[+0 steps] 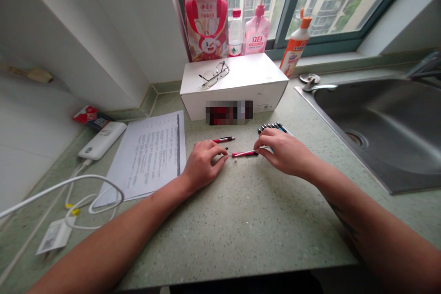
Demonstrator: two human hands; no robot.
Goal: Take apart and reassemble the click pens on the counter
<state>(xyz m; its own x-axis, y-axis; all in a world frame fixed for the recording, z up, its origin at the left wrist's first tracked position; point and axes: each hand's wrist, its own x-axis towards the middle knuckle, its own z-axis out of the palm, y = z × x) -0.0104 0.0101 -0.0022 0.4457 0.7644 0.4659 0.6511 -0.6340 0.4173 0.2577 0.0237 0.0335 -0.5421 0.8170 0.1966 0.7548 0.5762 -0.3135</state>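
My right hand (pixel 284 149) is closed in a pinch on a thin whitish pen refill (pixel 246 152), which points left toward my other hand. Directly below the refill lies a red pen barrel (pixel 239 155) with a dark end on the counter. My left hand (pixel 205 161) has thumb and forefinger brought together by the refill's left tip; whatever is between them is too small to make out. Just beyond my left fingers rests a red and black pen (pixel 224 139). Several dark-tipped pens (pixel 273 127) lie side by side behind my right hand, partly hidden by it.
A white box (pixel 237 76) with glasses (pixel 215 75) on top stands behind the pens. Printed sheets (pixel 148 156), a white power bank (pixel 102 140) and a cable (pixel 103 178) lie left. The steel sink (pixel 379 138) is at right; bottles line the window.
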